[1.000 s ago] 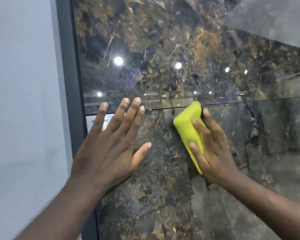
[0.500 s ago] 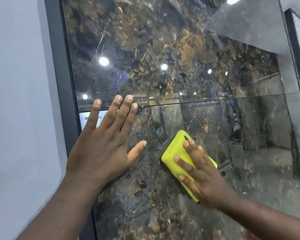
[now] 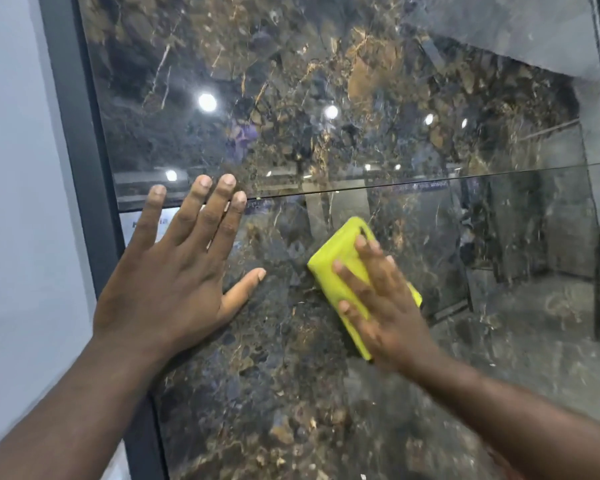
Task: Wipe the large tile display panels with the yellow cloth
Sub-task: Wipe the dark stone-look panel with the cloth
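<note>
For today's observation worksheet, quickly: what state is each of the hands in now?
Left hand: open, flat on the lower tile panel.
Right hand: open, pressing the yellow cloth.

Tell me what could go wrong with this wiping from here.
1. The left hand lies flat on the glossy lower panel, so it may leave prints where the surface should end up clean.
2. The right hand presses the yellow cloth with straight fingers, not gripping it; the cloth might slide out and drop.
3. The left hand covers part of the white label by the dark frame; that corner may go unwiped.
</note>
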`<act>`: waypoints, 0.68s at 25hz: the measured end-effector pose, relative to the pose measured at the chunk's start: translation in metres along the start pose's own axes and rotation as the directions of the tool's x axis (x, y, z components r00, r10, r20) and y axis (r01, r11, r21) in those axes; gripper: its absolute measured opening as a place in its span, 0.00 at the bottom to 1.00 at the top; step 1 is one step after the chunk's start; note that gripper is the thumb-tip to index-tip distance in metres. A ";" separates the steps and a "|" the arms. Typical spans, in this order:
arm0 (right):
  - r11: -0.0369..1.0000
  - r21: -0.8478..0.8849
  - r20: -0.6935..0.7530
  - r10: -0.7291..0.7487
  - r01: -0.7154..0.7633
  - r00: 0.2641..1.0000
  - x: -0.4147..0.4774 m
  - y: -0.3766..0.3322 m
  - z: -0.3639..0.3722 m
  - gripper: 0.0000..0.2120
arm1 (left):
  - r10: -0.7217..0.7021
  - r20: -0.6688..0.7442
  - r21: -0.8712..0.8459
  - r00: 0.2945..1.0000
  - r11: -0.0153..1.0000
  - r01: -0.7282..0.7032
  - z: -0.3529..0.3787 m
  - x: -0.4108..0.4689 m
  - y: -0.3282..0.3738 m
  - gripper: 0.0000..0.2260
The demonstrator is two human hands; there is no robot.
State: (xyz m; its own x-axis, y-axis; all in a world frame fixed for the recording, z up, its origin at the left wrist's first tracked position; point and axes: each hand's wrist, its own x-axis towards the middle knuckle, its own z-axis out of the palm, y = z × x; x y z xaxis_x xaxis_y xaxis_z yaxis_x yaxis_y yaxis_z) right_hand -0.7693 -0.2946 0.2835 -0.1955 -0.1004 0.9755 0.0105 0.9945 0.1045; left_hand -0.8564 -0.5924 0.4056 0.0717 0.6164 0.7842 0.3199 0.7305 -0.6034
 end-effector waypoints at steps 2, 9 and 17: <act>0.970 0.052 -0.091 0.241 -0.238 0.966 0.043 0.037 -0.004 0.29 | -0.040 -0.003 -0.029 0.999 0.999 0.040 -0.001 0.002 0.000 0.43; 0.944 -0.060 -0.041 -0.328 0.326 0.944 0.050 0.045 -0.002 0.26 | -0.291 -0.203 -0.249 0.935 0.939 0.238 -0.011 0.068 0.076 0.25; 0.831 0.191 -0.327 0.555 -0.522 0.764 0.046 0.163 0.003 0.28 | -0.139 -0.077 -0.164 0.987 0.979 0.125 0.033 0.109 0.158 0.37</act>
State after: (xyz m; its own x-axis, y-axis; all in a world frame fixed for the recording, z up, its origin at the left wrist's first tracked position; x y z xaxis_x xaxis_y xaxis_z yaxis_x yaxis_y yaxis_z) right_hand -0.7793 -0.1366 0.3450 0.1776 0.4655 0.8671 -0.0768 0.8849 -0.4594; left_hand -0.8294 -0.4005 0.3911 0.0993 0.4845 0.8691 0.4771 0.7433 -0.4689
